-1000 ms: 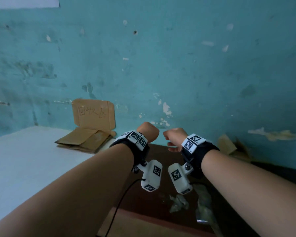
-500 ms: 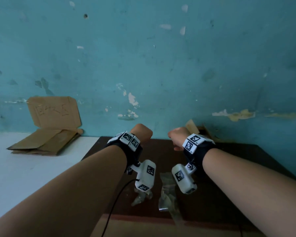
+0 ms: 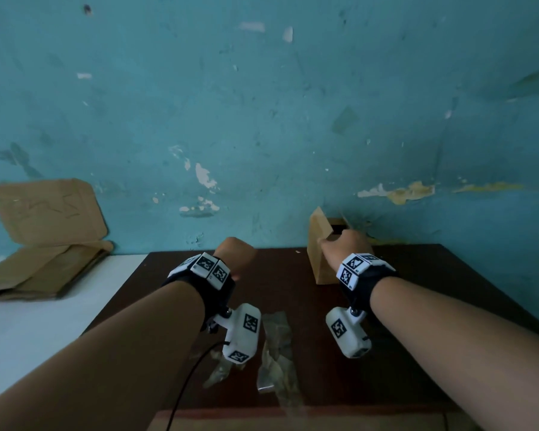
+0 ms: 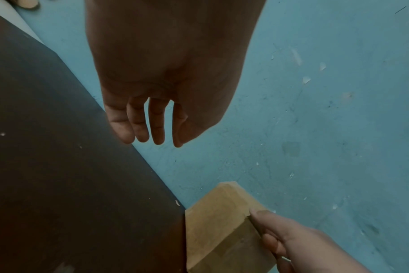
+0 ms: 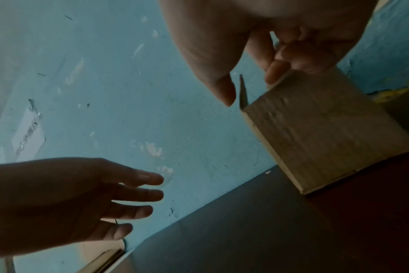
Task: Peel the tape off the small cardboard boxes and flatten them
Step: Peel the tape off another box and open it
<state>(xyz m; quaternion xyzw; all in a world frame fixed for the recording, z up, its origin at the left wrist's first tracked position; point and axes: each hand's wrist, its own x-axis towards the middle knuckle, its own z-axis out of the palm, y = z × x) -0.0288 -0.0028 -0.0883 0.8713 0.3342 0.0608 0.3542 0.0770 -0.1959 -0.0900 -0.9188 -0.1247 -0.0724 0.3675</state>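
A small brown cardboard box (image 3: 319,259) stands at the back of the dark brown table (image 3: 277,275), close to the wall. My right hand (image 3: 343,244) grips its top edge, fingers curled over the rim and thumb on the left side. The right wrist view shows the box (image 5: 315,138) under the right hand (image 5: 250,86), with a thin flap edge beside the thumb. My left hand (image 3: 235,255) hovers over the table left of the box, holding nothing. In the left wrist view the left hand (image 4: 147,129) has loose, straight fingers, and the box (image 4: 213,227) sits lower right.
Crumpled pieces of peeled tape (image 3: 277,346) lie on the table between my wrists. A stack of flattened cardboard (image 3: 44,269) rests on the white surface (image 3: 28,321) at the left, with one sheet (image 3: 47,213) leaning on the teal wall (image 3: 262,119).
My view has swung right, from the flattened stack to the dark table. The right hand has reached forward and taken hold of the box; the left hand has stayed beside it, holding nothing.
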